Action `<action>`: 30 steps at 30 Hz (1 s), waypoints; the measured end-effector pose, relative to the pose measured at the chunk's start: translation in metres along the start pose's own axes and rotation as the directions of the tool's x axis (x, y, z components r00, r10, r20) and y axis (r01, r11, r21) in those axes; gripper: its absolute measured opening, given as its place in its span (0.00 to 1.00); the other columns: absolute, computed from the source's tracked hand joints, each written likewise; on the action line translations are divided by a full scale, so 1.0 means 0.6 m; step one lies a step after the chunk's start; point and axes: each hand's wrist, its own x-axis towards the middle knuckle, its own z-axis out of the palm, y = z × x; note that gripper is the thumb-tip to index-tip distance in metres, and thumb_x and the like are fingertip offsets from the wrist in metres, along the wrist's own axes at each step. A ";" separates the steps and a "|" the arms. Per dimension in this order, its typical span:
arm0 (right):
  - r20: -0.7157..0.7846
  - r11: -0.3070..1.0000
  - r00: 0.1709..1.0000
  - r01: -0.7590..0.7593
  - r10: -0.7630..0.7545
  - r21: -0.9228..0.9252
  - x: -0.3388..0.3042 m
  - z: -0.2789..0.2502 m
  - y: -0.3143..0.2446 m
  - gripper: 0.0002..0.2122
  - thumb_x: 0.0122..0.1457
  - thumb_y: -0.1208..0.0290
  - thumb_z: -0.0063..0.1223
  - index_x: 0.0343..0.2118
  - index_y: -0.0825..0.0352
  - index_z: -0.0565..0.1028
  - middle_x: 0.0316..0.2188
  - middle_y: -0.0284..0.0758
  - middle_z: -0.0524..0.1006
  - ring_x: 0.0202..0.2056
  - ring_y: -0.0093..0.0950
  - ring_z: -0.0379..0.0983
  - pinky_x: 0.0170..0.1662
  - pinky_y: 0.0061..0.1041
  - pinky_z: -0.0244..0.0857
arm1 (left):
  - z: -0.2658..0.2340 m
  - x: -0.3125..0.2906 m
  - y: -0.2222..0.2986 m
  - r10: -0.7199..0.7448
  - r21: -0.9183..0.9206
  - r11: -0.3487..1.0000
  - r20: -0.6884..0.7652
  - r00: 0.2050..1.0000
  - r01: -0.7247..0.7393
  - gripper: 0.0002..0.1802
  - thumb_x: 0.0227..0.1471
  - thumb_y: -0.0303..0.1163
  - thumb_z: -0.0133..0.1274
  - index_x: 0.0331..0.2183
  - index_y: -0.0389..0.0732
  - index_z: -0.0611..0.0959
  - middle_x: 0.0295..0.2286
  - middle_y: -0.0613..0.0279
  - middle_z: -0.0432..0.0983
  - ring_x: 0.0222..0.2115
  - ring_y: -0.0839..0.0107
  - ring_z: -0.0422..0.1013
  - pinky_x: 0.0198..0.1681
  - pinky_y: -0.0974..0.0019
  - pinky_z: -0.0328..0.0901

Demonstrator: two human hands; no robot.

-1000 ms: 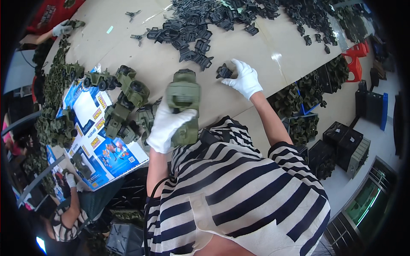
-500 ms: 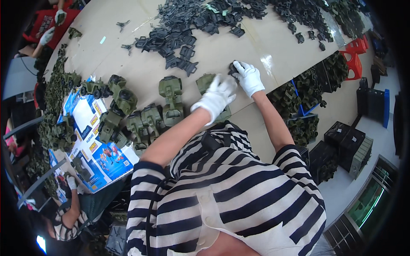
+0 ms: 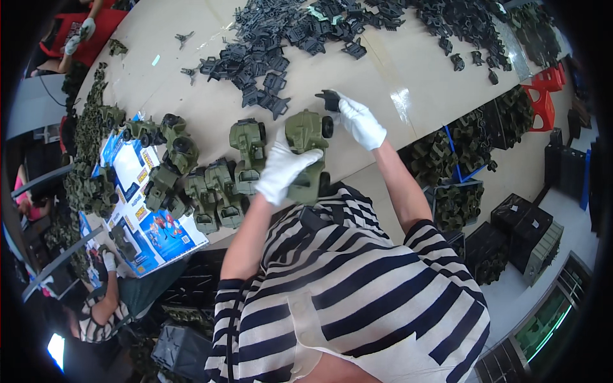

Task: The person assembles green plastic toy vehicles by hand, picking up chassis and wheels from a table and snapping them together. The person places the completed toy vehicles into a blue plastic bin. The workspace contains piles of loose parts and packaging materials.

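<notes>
My left hand [image 3: 282, 169], in a white glove, is closed around the middle of an olive-green toy truck [image 3: 305, 127] with black wheels, close in front of my body. Between the gloved fingers of my right hand [image 3: 361, 122] is a small black plastic part [image 3: 329, 100], held just beyond the truck's far right wheel, apart from it. Left of my left hand, another green toy truck [image 3: 248, 140] stands on the table, with two more green trucks [image 3: 214, 191] beside it.
A heap of black plastic parts [image 3: 274, 57] covers the far middle of the table [image 3: 364, 76]. At left, more green trucks lie on and around a printed blue-white cardboard sheet [image 3: 163, 236]. Crates of green parts [image 3: 456, 201] and a red stool [image 3: 541, 108] stand at right. Co-workers sit at left.
My left hand has moved left and down and now grips the truck, which shows more fully. My right hand has drawn left with the black part raised at its fingertips.
</notes>
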 end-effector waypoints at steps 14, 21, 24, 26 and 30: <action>0.381 1.000 0.924 0.013 -0.005 -0.017 -0.033 0.059 -0.093 0.27 0.66 0.60 0.50 0.61 0.74 0.64 0.60 0.42 0.68 0.62 0.31 0.62 0.65 0.30 0.53 | 0.021 -0.083 0.134 -0.143 0.016 0.990 0.141 0.980 0.142 0.35 0.46 0.23 0.66 0.56 0.36 0.72 0.43 0.65 0.77 0.40 0.80 0.73 0.43 0.74 0.69; 0.399 0.999 0.917 -0.006 0.018 -0.032 -0.037 0.071 -0.098 0.25 0.66 0.62 0.50 0.61 0.74 0.65 0.60 0.42 0.68 0.62 0.30 0.62 0.65 0.29 0.53 | 0.010 -0.094 0.128 -0.087 -0.029 0.996 0.094 0.992 0.090 0.32 0.45 0.22 0.67 0.53 0.37 0.75 0.39 0.66 0.79 0.35 0.81 0.74 0.38 0.76 0.71; 0.394 1.000 0.919 -0.005 0.006 -0.005 -0.037 0.079 -0.096 0.25 0.66 0.62 0.50 0.60 0.74 0.66 0.60 0.41 0.68 0.62 0.31 0.62 0.65 0.29 0.53 | 0.007 -0.095 0.121 -0.080 -0.073 0.993 0.108 0.991 0.088 0.32 0.44 0.22 0.67 0.53 0.37 0.75 0.39 0.66 0.79 0.35 0.81 0.74 0.38 0.76 0.71; 0.402 1.000 0.915 -0.014 0.019 -0.016 -0.035 0.082 -0.097 0.25 0.66 0.62 0.50 0.60 0.74 0.66 0.60 0.41 0.68 0.62 0.30 0.62 0.65 0.29 0.53 | 0.005 -0.097 0.121 -0.068 -0.086 0.993 0.104 0.992 0.077 0.33 0.44 0.22 0.67 0.53 0.37 0.74 0.39 0.66 0.79 0.35 0.81 0.74 0.38 0.76 0.71; 0.406 0.998 0.913 -0.011 0.038 -0.068 -0.033 0.083 -0.100 0.28 0.63 0.59 0.53 0.60 0.76 0.66 0.59 0.42 0.69 0.60 0.32 0.64 0.64 0.32 0.55 | -0.003 -0.099 0.120 -0.071 -0.050 0.996 0.100 0.992 0.076 0.33 0.44 0.23 0.67 0.53 0.38 0.74 0.39 0.66 0.79 0.35 0.81 0.74 0.38 0.76 0.71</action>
